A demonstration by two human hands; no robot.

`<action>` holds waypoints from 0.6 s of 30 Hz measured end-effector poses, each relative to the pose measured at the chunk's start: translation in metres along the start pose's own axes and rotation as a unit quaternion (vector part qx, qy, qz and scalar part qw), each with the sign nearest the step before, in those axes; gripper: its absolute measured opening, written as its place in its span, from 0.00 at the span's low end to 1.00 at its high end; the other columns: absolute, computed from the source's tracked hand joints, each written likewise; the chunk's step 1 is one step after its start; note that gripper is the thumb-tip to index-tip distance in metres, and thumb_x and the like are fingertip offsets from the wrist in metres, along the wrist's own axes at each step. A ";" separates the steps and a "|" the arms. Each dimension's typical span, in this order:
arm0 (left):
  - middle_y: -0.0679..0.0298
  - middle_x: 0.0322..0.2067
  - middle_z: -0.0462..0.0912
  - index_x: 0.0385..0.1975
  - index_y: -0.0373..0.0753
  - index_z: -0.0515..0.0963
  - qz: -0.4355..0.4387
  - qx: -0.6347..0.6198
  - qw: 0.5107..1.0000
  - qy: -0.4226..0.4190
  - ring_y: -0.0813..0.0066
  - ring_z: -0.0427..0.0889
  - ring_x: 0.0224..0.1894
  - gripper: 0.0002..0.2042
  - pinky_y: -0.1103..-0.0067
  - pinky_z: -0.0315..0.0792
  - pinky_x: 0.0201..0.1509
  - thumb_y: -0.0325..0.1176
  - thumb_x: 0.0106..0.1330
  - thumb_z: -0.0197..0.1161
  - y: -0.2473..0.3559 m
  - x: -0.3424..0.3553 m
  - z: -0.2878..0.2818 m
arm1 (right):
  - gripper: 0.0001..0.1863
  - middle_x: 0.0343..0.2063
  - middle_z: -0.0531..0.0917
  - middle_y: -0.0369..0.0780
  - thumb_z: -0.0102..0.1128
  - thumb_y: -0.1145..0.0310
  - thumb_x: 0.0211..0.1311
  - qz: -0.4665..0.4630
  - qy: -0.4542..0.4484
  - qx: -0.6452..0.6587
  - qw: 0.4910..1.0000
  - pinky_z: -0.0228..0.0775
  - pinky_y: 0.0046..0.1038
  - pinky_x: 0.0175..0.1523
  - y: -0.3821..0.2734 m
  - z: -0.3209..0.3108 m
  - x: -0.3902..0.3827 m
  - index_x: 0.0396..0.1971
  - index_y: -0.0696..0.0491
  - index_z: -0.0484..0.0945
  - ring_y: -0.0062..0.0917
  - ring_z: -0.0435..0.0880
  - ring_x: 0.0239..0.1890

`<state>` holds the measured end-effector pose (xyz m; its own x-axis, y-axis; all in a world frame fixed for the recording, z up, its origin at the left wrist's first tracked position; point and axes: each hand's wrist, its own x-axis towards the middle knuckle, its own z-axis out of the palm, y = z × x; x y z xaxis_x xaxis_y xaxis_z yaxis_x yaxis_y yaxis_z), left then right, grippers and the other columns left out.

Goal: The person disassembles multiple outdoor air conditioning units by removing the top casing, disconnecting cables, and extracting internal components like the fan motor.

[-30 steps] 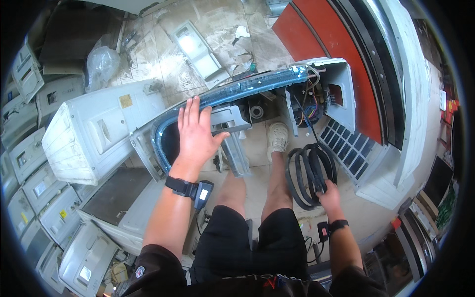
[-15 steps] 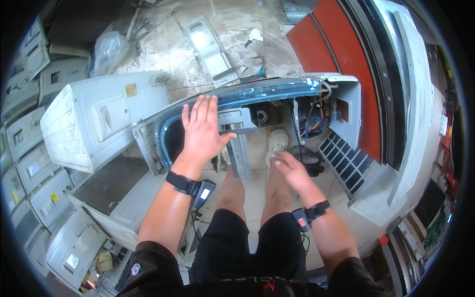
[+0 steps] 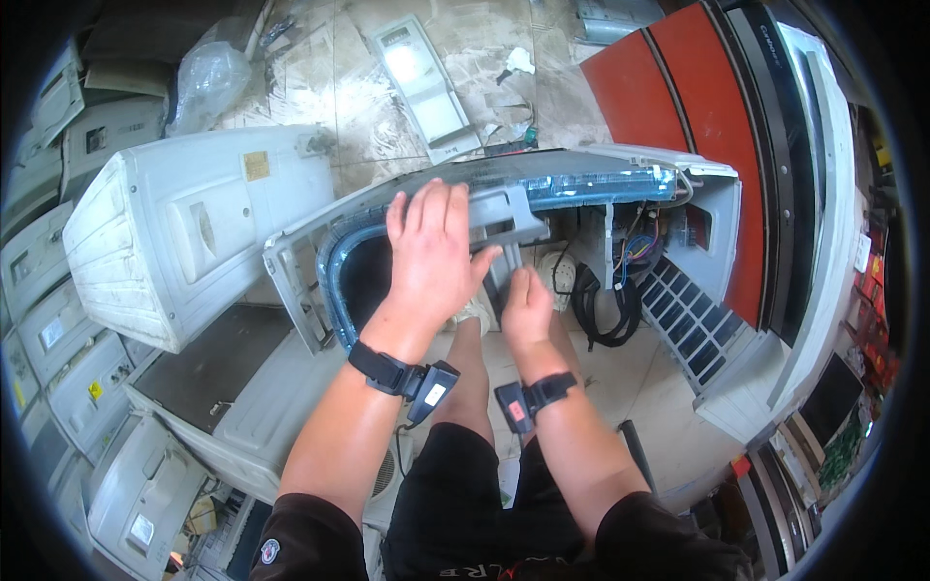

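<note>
An opened pale appliance body (image 3: 712,232) lies across my legs, with a blue curved coil (image 3: 591,184) along it and coloured wires (image 3: 639,247) at its right end. My left hand (image 3: 431,252) rests with fingers curled over a grey plastic bracket (image 3: 509,215) beside the coil, its fingertips partly hidden. Below it, my right hand (image 3: 528,305) is closed on the bracket's downward strip. A looped black cable (image 3: 605,315) lies just right of that hand, next to a gridded panel (image 3: 688,320).
A large white cover (image 3: 189,232) stands at left, before piled casings (image 3: 44,261). Beyond the unit, a long panel (image 3: 421,87) and scraps lie on the dusty floor, with a plastic bag (image 3: 208,92). Red panels (image 3: 668,107) lean at right.
My right hand let go of the black cable, which dropped back, and moved up-left onto the bracket's strip. My left hand and the bracket shifted right and slightly up.
</note>
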<state>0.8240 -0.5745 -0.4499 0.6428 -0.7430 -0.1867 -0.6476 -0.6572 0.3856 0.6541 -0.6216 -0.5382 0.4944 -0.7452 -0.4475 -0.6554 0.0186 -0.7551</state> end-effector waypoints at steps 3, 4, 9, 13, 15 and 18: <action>0.53 0.56 0.70 0.59 0.34 0.67 -0.011 -0.027 1.000 -0.012 0.57 0.65 0.64 0.41 0.54 0.47 0.72 0.45 0.45 0.77 -0.004 0.012 -0.003 | 0.20 0.22 0.78 0.54 0.46 0.57 0.73 -0.025 -0.009 -0.007 1.000 0.69 0.43 0.32 -0.010 -0.003 0.010 0.34 0.60 0.77 0.54 0.78 0.27; 0.53 0.56 0.70 0.59 0.34 0.67 -0.003 -0.014 1.000 -0.006 0.57 0.64 0.64 0.41 0.53 0.47 0.72 0.45 0.45 0.77 -0.005 0.013 -0.005 | 0.20 0.22 0.78 0.54 0.46 0.57 0.73 -0.004 -0.014 -0.003 1.000 0.70 0.42 0.33 -0.011 -0.002 0.005 0.35 0.60 0.77 0.52 0.78 0.26; 0.55 0.58 0.71 0.59 0.34 0.69 0.020 0.010 1.000 -0.015 0.56 0.61 0.68 0.38 0.48 0.46 0.71 0.46 0.50 0.74 -0.008 0.014 -0.005 | 0.22 0.24 0.83 0.46 0.45 0.55 0.75 0.141 -0.068 0.072 0.985 0.71 0.33 0.34 -0.027 -0.008 -0.009 0.40 0.61 0.79 0.35 0.82 0.25; 0.54 0.56 0.75 0.55 0.34 0.73 0.037 0.027 0.998 -0.039 0.55 0.63 0.68 0.28 0.47 0.48 0.70 0.47 0.60 0.66 -0.006 0.028 -0.010 | 0.25 0.26 0.83 0.40 0.43 0.54 0.77 0.252 -0.126 0.145 0.948 0.72 0.28 0.35 -0.043 -0.022 -0.009 0.39 0.62 0.79 0.26 0.82 0.28; 0.54 0.52 0.78 0.50 0.33 0.76 0.029 0.026 0.998 -0.049 0.55 0.66 0.66 0.23 0.46 0.49 0.69 0.46 0.64 0.62 -0.004 0.038 -0.008 | 0.25 0.26 0.83 0.41 0.42 0.54 0.77 0.312 -0.159 0.227 0.909 0.72 0.27 0.36 -0.061 -0.037 -0.007 0.40 0.63 0.78 0.25 0.82 0.28; 0.55 0.46 0.82 0.43 0.36 0.80 -0.002 0.029 0.997 -0.066 0.55 0.71 0.62 0.17 0.47 0.51 0.69 0.44 0.70 0.55 -0.002 0.048 0.000 | 0.24 0.27 0.83 0.42 0.42 0.55 0.77 0.352 -0.190 0.269 0.876 0.73 0.26 0.37 -0.088 -0.051 -0.010 0.42 0.63 0.77 0.24 0.81 0.30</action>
<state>0.8557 -0.6087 -0.4594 0.5884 -0.7481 -0.3067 -0.6699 -0.6635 0.3331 0.6779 -0.6503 -0.4428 0.2966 -0.1487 -0.9433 -0.5607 0.7725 -0.2981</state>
